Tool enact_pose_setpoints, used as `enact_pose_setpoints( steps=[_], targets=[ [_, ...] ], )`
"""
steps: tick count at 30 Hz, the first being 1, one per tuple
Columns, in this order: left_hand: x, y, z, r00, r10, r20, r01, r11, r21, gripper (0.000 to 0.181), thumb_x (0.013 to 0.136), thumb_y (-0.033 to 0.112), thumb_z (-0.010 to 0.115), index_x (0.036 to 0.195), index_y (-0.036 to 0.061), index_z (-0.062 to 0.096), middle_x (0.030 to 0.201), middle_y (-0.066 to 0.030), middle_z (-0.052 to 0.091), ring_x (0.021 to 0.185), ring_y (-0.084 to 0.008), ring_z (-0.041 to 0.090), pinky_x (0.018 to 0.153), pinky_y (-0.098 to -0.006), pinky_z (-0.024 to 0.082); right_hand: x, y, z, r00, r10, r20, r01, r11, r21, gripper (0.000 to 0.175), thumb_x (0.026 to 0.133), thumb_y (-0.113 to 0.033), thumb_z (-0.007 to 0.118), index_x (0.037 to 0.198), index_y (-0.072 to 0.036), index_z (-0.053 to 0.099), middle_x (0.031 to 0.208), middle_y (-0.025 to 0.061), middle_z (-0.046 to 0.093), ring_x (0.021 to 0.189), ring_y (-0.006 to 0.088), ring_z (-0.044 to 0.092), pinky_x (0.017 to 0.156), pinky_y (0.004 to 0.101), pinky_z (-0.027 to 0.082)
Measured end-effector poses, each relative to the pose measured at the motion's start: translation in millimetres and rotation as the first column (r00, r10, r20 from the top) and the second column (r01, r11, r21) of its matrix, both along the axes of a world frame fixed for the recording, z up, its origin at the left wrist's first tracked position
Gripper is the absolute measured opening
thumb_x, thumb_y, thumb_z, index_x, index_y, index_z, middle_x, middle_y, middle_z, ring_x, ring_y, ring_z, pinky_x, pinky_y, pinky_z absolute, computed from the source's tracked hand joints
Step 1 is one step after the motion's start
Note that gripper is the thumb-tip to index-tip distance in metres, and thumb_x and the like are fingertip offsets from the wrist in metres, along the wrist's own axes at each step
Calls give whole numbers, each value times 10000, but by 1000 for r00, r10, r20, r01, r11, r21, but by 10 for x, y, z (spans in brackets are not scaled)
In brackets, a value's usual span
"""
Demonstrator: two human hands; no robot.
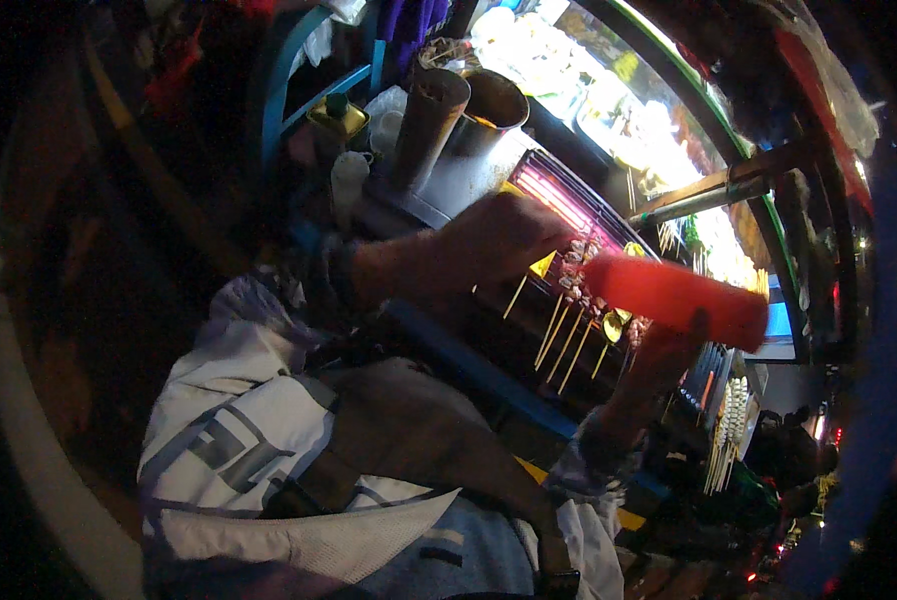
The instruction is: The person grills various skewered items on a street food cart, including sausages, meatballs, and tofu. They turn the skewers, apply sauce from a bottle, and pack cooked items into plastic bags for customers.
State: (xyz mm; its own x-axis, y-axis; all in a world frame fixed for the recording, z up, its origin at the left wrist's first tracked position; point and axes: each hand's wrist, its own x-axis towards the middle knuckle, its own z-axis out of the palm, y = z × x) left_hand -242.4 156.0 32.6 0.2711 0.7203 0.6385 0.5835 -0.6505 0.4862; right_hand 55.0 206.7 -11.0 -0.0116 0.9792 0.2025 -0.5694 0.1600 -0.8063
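My right hand (673,341) grips a blurred red container (670,294), tilted over skewered meat pieces (573,277). These lie side by side across a grill with pink-glowing bars (550,196), and their bare bamboo sticks (565,345) point towards me. Just beyond the meat's upper left, my left hand (522,225) hovers over the grill. Its fingertips are close to the meat; blur and shadow hide whether they pinch anything. Yellow pieces (613,327) on a stick lie beside the meat, and another yellow piece (544,265) shows beneath my left hand.
Left of the grill stand a metal cylinder (430,124), a round metal pot (499,101) and a yellow can with a green cap (337,116). Brightly lit food (621,112) fills the far side. More skewers (730,427) sit at right. A blue rail (482,367) runs before me.
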Motion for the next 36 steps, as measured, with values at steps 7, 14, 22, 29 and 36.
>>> enact_pose_setpoints(
  steps=[7, 14, 22, 29, 36],
  targets=[
    [-23, -89, 147, 997, 65, 52, -70, 993, 95, 129, 933, 162, 635, 922, 43, 682, 784, -187, 660, 767, -327, 688, 654, -426, 542, -489, 373, -79, 974, -88, 208, 30, 963, 270, 592, 858, -229, 726, 1357, -4, 500, 1283, 166, 605, 1164, 305, 597, 1021, 474, 494],
    [-214, 277, -617, 988, 150, -32, -153, 984, -97, 163, 943, 178, 637, 924, 32, 706, 762, -199, 664, 738, -343, 695, 647, -452, 539, -504, 643, -75, 961, -171, 217, 88, 934, 347, 556, 833, -78, 754, 1335, 0, 528, 1247, 156, 628, 1101, 287, 632, 983, 449, 529],
    [-156, 425, -628, 983, 180, 28, -182, 977, 109, 198, 858, 158, 651, 736, 3, 640, 704, -217, 639, 681, -372, 672, 661, -466, 555, -574, 778, -73, 947, -200, 252, 73, 898, 434, 560, 813, 50, 768, 1327, -1, 551, 1233, 135, 642, 1074, 262, 646, 952, 429, 548],
    [-210, 587, -937, 953, 270, 138, -265, 963, -55, 138, 818, 126, 690, 759, 1, 693, 752, -236, 677, 737, -370, 707, 701, -447, 574, -752, 1044, -280, 875, -328, 355, 153, 885, 441, 611, 803, -40, 809, 1348, 1, 533, 1230, 135, 631, 1099, 264, 622, 937, 422, 543],
    [-103, 844, -1005, 950, 241, 198, -237, 971, -43, 118, 811, 115, 679, 743, 19, 695, 750, -210, 688, 740, -359, 709, 730, -455, 572, -668, 1212, -66, 746, -426, 512, 179, 869, 461, 646, 805, -85, 816, 1358, 26, 500, 1224, 167, 629, 1069, 281, 638, 930, 417, 549]
  ],
)
